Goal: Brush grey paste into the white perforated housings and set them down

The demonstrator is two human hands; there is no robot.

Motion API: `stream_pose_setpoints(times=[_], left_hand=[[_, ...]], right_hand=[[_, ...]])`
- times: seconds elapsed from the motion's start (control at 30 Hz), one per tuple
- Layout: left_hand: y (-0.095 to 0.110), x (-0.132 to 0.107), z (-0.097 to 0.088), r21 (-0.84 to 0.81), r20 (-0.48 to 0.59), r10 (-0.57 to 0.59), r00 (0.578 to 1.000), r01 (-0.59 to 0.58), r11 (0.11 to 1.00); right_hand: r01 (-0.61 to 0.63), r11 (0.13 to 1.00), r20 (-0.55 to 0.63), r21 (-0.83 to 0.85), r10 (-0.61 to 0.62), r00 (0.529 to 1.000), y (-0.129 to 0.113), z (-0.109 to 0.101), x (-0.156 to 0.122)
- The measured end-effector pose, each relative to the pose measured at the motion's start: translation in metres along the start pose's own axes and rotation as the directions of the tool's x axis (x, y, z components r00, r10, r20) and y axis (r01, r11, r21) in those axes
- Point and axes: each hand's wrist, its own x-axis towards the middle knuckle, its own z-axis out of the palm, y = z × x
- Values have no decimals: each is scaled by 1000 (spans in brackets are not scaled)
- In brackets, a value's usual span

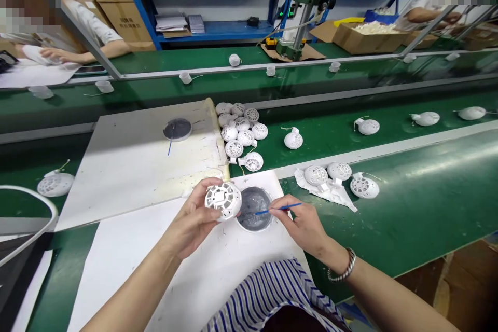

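My left hand (194, 220) is closed around a round white perforated plastic part (223, 200), held with its vented face up. My right hand (301, 220) pinches a thin blue stick (278, 209). The stick's tip dips into a small round dish of grey paste (254, 208) that sits on a white sheet (155, 259) just in front of me. The held part hovers over the dish's left rim.
A pile of several similar white parts (241, 132) lies beyond the dish; three more (338, 176) rest on a rag to the right. Single parts ride the green conveyor (428, 176). A second dish (178, 128) sits on a white board. Other people work across the belt.
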Motion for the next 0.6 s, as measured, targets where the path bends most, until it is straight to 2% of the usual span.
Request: stream_pose_setpoints(times=[0.1,0.2,0.3,0.4,0.5,0.6], left_hand=[[-6,-10,5,62,-11,17,1000,-17,998],[-8,-15,8,132,-76,20,997,-9,991],[-9,-17,8,129,-176,28,984,-6,992],[-8,-16,6,87,-283,41,958,-16,996],[-5,-13,7,38,-368,16,930,-2,999],[-1,-10,10,-8,-427,-50,903,51,999]], right_hand=[[13,999,71,-39,-10,997,-3,4,2],[-101,995,89,-2,100,991,-3,6,3],[-275,937,69,217,266,962,3,8,4],[-381,800,48,462,407,912,9,7,6],[-393,748,22,536,453,891,13,1,7],[-381,769,0,514,444,896,15,-6,5]])
